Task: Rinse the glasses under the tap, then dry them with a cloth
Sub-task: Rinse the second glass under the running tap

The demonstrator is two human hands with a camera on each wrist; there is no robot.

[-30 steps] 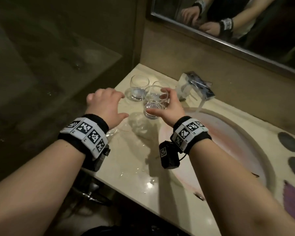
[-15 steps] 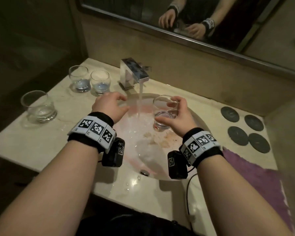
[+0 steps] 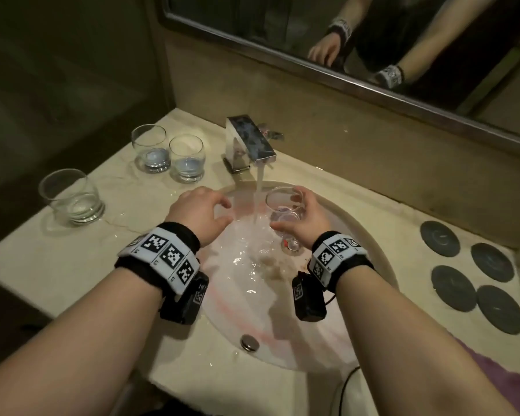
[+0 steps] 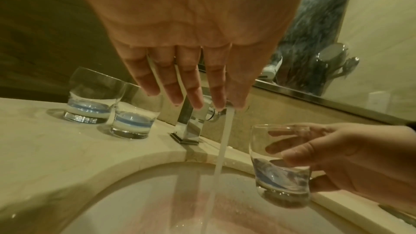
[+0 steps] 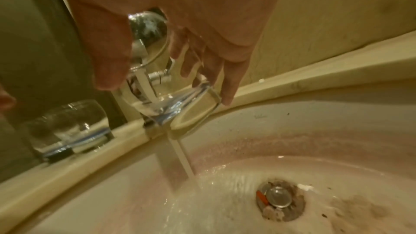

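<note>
My right hand (image 3: pixel 285 211) grips a clear glass (image 3: pixel 284 205) over the sink, thumb on the near side and fingers round the far side. In the left wrist view the glass (image 4: pixel 279 163) hangs just right of the running water (image 4: pixel 221 149), apart from it, with a little liquid in its bottom. The square chrome tap (image 3: pixel 249 142) is running. My left hand (image 3: pixel 226 211) hovers over the sink's left rim, fingers relaxed and empty. Three more glasses stand on the counter: two by the tap (image 3: pixel 152 148) (image 3: pixel 188 159) and one nearer (image 3: pixel 71 196). A purple cloth (image 3: pixel 493 364) lies at the lower right.
The round basin (image 3: pixel 282 325) has wet walls and a drain (image 5: pixel 279 197). Several dark round coasters (image 3: pixel 439 237) lie on the counter to the right. A mirror (image 3: pixel 373 40) spans the back wall. The counter's front edge runs close to my body.
My right hand has carried the glass from the left counter to beside the water stream over the sink. The left hand followed to the sink's left rim.
</note>
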